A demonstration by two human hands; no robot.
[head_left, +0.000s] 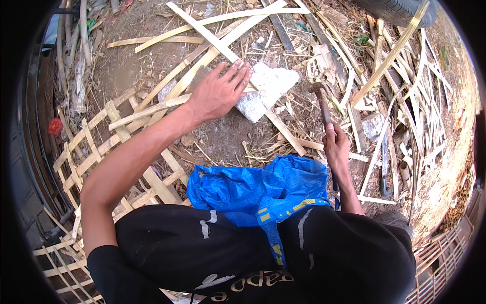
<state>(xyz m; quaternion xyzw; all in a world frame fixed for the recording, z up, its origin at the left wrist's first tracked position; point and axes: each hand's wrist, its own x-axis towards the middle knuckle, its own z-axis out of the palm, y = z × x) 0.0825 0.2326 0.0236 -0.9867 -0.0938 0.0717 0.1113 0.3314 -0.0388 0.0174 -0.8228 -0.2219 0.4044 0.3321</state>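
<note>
My left hand (217, 95) lies over a pale stone (276, 83), its fingers stretched out and slightly apart. Beneath the fingertips, a long split-bamboo strip (286, 130) runs diagonally across the stone. Another bamboo strip (152, 111) reaches in from the left and passes under the hand; the palm side is hidden. In my closed right hand (336, 144) is the handle of a hammer (324, 106), its rusty head pointing away from me, right of the stone and apart from it.
A blue plastic sheet (258, 185) covers my lap. Woven bamboo lattice (121, 131) lies at the left. Loose strips (405, 106) pile up at the right, near a long blade (385, 162) and a tyre (400, 11). Scraps litter the dirt ground (126, 71).
</note>
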